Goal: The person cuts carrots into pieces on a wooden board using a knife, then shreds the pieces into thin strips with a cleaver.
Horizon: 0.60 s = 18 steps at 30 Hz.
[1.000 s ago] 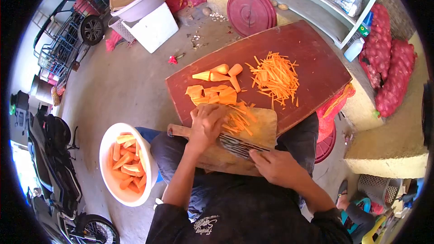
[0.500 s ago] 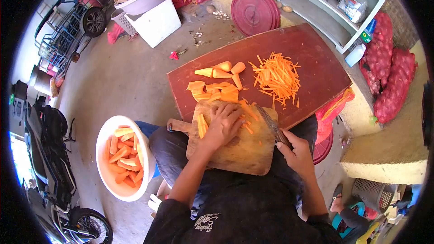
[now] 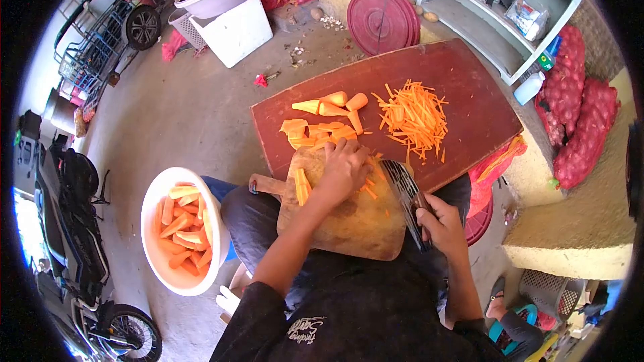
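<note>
A wooden cutting board (image 3: 355, 228) with a handle rests across the lap. My left hand (image 3: 343, 169) is over its far part, fingers bent down beside the carrot slices (image 3: 312, 135); what lies under the fingertips is hidden. Cut carrot strips (image 3: 369, 186) show at its right side. Two carrot pieces (image 3: 302, 188) lie to its left on the board. My right hand (image 3: 443, 226) is closed round the handle of a knife (image 3: 402, 184), whose broad blade is tilted over the board's right edge. Peeled carrots (image 3: 329, 103) and a pile of carrot strips (image 3: 414, 119) lie beyond.
A dark red tabletop (image 3: 469, 94) extends past the board. At the left stands a white tub (image 3: 151, 241) of carrots. Red net sacks (image 3: 587, 121) and a shelf (image 3: 479, 27) are at the right; a motorcycle (image 3: 74, 228) is far left. Another person's foot (image 3: 496, 305) shows lower right.
My left hand has moved slightly forward and right, towards the carrot slices. My right hand has turned the knife so more of its blade's flat side shows.
</note>
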{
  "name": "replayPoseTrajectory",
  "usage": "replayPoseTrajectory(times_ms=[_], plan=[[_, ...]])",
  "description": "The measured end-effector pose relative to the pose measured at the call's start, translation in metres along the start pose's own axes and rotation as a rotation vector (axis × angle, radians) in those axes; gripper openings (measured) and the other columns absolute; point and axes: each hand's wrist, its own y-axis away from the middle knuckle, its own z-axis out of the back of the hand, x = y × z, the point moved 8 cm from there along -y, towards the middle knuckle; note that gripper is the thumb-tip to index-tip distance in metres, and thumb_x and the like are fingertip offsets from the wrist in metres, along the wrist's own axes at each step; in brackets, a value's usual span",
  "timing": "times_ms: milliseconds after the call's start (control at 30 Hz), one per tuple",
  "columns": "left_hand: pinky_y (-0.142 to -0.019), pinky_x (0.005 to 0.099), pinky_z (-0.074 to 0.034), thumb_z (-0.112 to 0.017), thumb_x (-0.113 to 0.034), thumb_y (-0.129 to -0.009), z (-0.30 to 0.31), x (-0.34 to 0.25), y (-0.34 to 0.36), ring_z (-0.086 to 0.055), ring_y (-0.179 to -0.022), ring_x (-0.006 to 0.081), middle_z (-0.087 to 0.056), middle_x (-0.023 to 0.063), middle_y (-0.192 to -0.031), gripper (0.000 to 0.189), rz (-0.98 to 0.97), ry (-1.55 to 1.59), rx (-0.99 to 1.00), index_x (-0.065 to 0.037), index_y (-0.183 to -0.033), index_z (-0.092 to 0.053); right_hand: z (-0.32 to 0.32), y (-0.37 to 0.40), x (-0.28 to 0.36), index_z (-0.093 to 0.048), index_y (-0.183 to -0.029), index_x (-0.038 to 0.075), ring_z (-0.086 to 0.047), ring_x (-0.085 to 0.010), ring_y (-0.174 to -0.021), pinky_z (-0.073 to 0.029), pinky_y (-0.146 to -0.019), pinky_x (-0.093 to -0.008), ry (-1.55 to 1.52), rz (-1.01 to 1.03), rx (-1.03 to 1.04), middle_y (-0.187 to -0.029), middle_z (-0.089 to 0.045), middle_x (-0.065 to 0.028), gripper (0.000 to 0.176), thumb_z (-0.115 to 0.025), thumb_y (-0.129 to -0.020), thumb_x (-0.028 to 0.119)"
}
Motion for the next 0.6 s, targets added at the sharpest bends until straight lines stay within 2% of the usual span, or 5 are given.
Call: replayPoseTrajectory(times_ms=[67, 167, 267, 467, 600], plan=[[-0.096, 0.0483, -0.040, -0.086, -0.016, -0.084, -0.004, 0.003, -0.002, -0.063, -0.110, 0.0315, -0.069, 0.0093, -0.110, 0.035, 0.032, 0.002, 0.034, -0.008, -0.116, -0.078, 0.003, 0.000, -0.013, -0.070, -0.134, -0.001, -0.059, -0.0068, -0.056, -0.045, -0.050, -0.0248, -0.110, -0.047, 0.024, -0.080, -0.066, -0.0026, 0.033, -0.066, -0.109, 0.020], [-0.097, 0.0486, -0.040, -0.086, -0.012, -0.083, -0.004, 0.004, -0.001, -0.063, -0.112, 0.0312, -0.071, 0.0095, -0.112, 0.033, 0.024, 0.066, 0.004, -0.009, -0.115, -0.078, 0.009, -0.001, -0.034, -0.065, -0.145, -0.005, -0.060, -0.0098, -0.051, -0.046, -0.045, -0.0244, -0.289, -0.148, 0.024, -0.078, -0.067, -0.0061, 0.045, -0.066, -0.108, 0.022], [-0.098, 0.0479, -0.039, -0.086, -0.009, -0.083, -0.007, 0.005, 0.000, -0.064, -0.113, 0.0311, -0.073, 0.0089, -0.112, 0.031, -0.030, 0.143, -0.004, -0.008, -0.113, -0.079, 0.014, -0.003, -0.053, -0.064, -0.144, -0.006, -0.058, -0.0111, -0.047, -0.043, -0.040, -0.0240, -0.389, -0.158, 0.034, -0.078, -0.068, -0.0083, 0.047, -0.068, -0.107, 0.022], [-0.100, 0.0456, -0.039, -0.085, -0.005, -0.084, 0.022, -0.003, -0.002, -0.067, -0.108, 0.0296, -0.074, 0.0078, -0.105, 0.030, 0.019, 0.420, -0.008, -0.007, -0.113, -0.082, 0.004, 0.004, -0.033, -0.067, -0.135, -0.004, -0.057, -0.0092, -0.049, -0.044, -0.043, -0.0238, -0.440, -0.099, 0.100, -0.081, -0.067, -0.0058, 0.043, -0.069, -0.107, 0.027], [-0.101, 0.0451, -0.041, -0.087, -0.006, -0.083, 0.054, -0.002, 0.019, -0.066, -0.110, 0.0302, -0.073, 0.0077, -0.107, 0.030, 0.075, 0.416, -0.060, -0.009, -0.112, -0.082, -0.022, 0.014, -0.018, -0.067, -0.134, -0.002, -0.057, -0.0074, -0.053, -0.045, -0.046, -0.0235, -0.377, -0.162, 0.208, -0.083, -0.067, -0.0027, 0.039, -0.069, -0.107, 0.026]])
